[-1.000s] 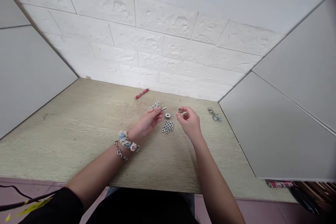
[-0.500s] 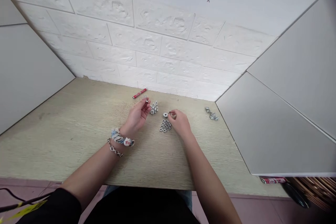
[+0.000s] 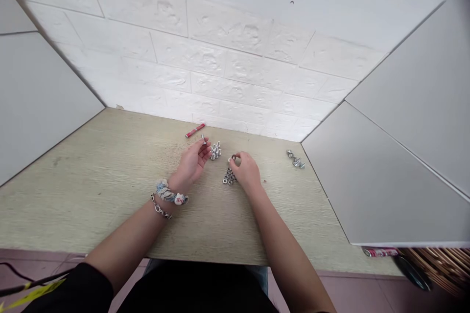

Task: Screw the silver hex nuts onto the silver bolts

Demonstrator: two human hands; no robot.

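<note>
My left hand (image 3: 193,162) holds a small silver bolt (image 3: 204,139) upright between thumb and fingertips, just left of a cluster of standing bolts (image 3: 216,150). My right hand (image 3: 245,170) rests over a pile of small hex nuts (image 3: 228,177) and pinches a washer (image 3: 234,157) at its fingertips, beside a stack of washers that it mostly hides. Both hands are over the middle back of the pale wooden table (image 3: 110,176).
A red pen-like stick (image 3: 195,130) lies near the back wall. Assembled bolts (image 3: 295,159) lie at the right by the grey side panel (image 3: 385,176). Grey panels close both sides; a white brick wall stands behind. A wicker basket (image 3: 436,261) sits at lower right.
My left hand has lifted a bolt and moved left and back. My right hand has dropped from mid-air to the washers and nuts and pinched a washer.
</note>
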